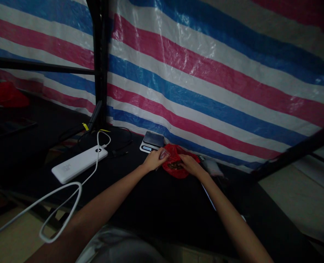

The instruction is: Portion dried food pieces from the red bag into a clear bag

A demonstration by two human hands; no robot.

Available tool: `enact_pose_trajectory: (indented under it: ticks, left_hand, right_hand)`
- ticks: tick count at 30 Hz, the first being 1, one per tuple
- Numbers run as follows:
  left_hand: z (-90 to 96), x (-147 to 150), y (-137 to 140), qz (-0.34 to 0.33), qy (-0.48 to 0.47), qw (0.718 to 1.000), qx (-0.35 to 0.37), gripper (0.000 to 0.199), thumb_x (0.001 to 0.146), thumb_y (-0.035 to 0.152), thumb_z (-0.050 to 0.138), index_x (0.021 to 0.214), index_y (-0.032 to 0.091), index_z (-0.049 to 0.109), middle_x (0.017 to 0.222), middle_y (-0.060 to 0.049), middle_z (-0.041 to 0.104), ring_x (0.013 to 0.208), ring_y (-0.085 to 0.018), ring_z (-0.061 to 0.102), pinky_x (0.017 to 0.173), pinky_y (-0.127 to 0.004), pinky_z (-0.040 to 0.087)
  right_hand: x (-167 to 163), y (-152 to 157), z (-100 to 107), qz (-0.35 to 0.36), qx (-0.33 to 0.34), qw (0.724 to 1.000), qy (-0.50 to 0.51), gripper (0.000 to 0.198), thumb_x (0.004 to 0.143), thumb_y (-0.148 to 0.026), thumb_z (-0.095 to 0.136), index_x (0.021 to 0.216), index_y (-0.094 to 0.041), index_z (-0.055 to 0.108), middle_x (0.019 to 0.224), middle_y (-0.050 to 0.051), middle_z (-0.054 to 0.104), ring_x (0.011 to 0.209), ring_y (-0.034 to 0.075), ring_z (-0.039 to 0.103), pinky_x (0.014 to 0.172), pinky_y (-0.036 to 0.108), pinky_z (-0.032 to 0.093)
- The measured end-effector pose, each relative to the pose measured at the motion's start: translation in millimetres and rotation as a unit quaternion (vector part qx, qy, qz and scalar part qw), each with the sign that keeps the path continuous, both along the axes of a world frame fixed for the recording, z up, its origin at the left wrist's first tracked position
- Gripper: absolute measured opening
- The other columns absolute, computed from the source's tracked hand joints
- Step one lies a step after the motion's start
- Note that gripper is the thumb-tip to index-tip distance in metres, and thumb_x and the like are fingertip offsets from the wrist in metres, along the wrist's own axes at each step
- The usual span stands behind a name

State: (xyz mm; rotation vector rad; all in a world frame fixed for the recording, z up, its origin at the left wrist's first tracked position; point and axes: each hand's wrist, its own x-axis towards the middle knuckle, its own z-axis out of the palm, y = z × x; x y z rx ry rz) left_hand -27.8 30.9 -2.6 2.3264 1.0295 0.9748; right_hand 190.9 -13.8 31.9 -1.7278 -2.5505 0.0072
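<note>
A red plastic bag (pixel 180 174) lies open on the black table, with small brown pieces (pixel 174 166) inside it. At its left edge, my left hand (pixel 153 160) is closed on a small clear plastic bag (pixel 164 155). From the right, my right hand (pixel 191 164) reaches into the red bag's mouth. Its fingers are bent together at the brown pieces, and the fingertips are partly hidden, so what they hold does not show. Just behind my left hand sits a small digital scale (pixel 153 139) with a dark plate and a lit display.
A white power bank (pixel 78 165) with a white cable (pixel 81 188) lies to the left. Thin dark cables lie behind it. A black post (pixel 99 54) and a striped plastic sheet (pixel 205 73) stand at the back. A pale packet (pixel 212 167) lies beyond my right wrist.
</note>
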Motion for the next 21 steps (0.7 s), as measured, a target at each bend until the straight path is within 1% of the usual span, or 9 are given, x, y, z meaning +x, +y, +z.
enact_pose_trajectory:
  ticks: [3,6,7,9,12,13,15,21]
  left_hand:
    - [0.7,0,0,0.004,0.002,1.000,0.008,0.043,0.082,0.053,0.033,0.100,0.018,0.050,0.068,-0.003,0.060,0.063,-0.017,0.057,0.058,-0.023,0.038]
    - [1.2,0,0,0.006,0.005,1.000,0.010,0.042,0.082,0.053,0.032,0.098,0.018,0.050,0.068,-0.003,0.060,0.061,-0.017,0.057,0.057,-0.023,0.037]
    - [1.4,0,0,0.008,0.008,1.000,0.012,0.042,0.082,0.053,0.032,0.097,0.018,0.050,0.068,-0.003,0.060,0.061,-0.017,0.057,0.056,-0.023,0.037]
    - [1.6,0,0,0.013,0.011,1.000,0.017,0.043,0.082,0.053,0.031,0.099,0.018,0.050,0.069,-0.003,0.060,0.062,-0.017,0.057,0.056,-0.023,0.037]
    - [2.0,-1,-1,0.020,0.010,1.000,0.021,0.044,0.083,0.053,0.030,0.102,0.019,0.049,0.071,-0.003,0.060,0.063,-0.017,0.057,0.057,-0.023,0.037]
    - [2.0,-1,-1,0.023,0.009,0.999,0.022,0.044,0.083,0.054,0.030,0.101,0.019,0.049,0.071,-0.003,0.060,0.063,-0.017,0.057,0.057,-0.023,0.037]
    - [1.9,-2,-1,0.025,0.009,0.999,0.023,0.043,0.083,0.054,0.030,0.100,0.019,0.049,0.070,-0.003,0.060,0.063,-0.017,0.057,0.057,-0.023,0.037]
    - [1.4,-2,-1,0.017,0.000,0.999,0.036,0.043,0.083,0.053,0.030,0.101,0.019,0.049,0.069,-0.002,0.059,0.063,-0.017,0.057,0.057,-0.023,0.037]
  right_hand:
    - [-2,0,-2,-0.019,-0.015,0.996,0.083,0.037,0.070,-0.013,0.057,0.107,-0.016,0.054,0.109,0.010,0.058,0.103,0.023,0.052,0.089,0.038,0.037]
    - [-2,1,-8,-0.032,-0.038,0.977,0.208,0.035,0.067,-0.016,0.061,0.102,-0.019,0.057,0.101,0.007,0.062,0.093,0.023,0.057,0.084,0.037,0.042]
    - [-1,2,-11,-0.040,-0.049,0.965,0.256,0.036,0.065,-0.017,0.063,0.101,-0.019,0.057,0.099,0.006,0.063,0.090,0.022,0.059,0.082,0.037,0.044]
    - [1,3,-17,-0.058,-0.075,0.931,0.353,0.038,0.063,-0.019,0.064,0.100,-0.020,0.057,0.096,0.004,0.064,0.085,0.021,0.061,0.080,0.036,0.046]
    - [6,1,-21,-0.081,-0.102,0.878,0.460,0.040,0.060,-0.022,0.067,0.098,-0.020,0.056,0.097,0.003,0.064,0.086,0.019,0.062,0.083,0.035,0.046]
    - [9,0,-20,-0.085,-0.104,0.867,0.480,0.039,0.060,-0.022,0.067,0.097,-0.020,0.057,0.097,0.003,0.064,0.087,0.018,0.061,0.084,0.035,0.046]
    - [15,-3,-16,-0.092,-0.098,0.855,0.501,0.040,0.059,-0.023,0.068,0.097,-0.019,0.057,0.097,0.004,0.064,0.089,0.018,0.061,0.085,0.036,0.045]
    - [36,-13,-2,-0.098,-0.070,0.858,0.500,0.038,0.062,-0.027,0.067,0.098,-0.019,0.058,0.102,0.007,0.063,0.094,0.020,0.059,0.088,0.039,0.043]
